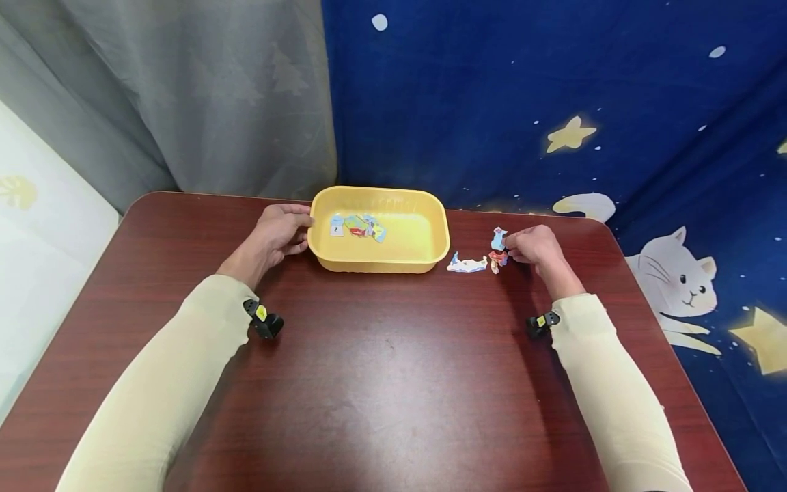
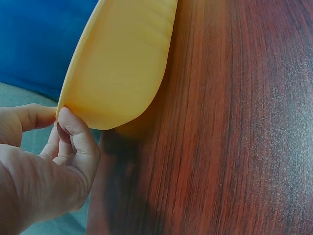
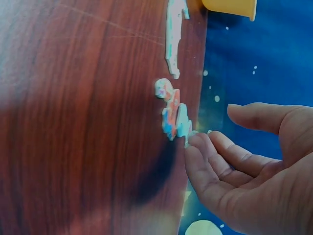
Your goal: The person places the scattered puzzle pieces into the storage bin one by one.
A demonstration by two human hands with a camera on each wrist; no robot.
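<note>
At its left end, the yellow basin (image 1: 378,263) is gripped by my left hand (image 1: 279,234); the left wrist view shows thumb and fingers of the left hand (image 2: 58,161) pinching the rim of the basin (image 2: 117,63). Right of the basin, my right hand (image 1: 537,247) touches a light-blue flat piece (image 1: 498,239) with its fingertips. In the right wrist view the thumb of the right hand (image 3: 249,171) stands apart from the fingers, which meet the light-blue piece (image 3: 183,120). A red piece (image 1: 498,257) lies against it.
Inside the basin lie several coloured flat pieces (image 1: 356,227) on its left side. A long white-and-blue piece (image 1: 467,264) lies between the basin and the red piece. Behind the brown table (image 1: 381,355) hang a grey curtain (image 1: 246,102) and a blue one (image 1: 443,102).
</note>
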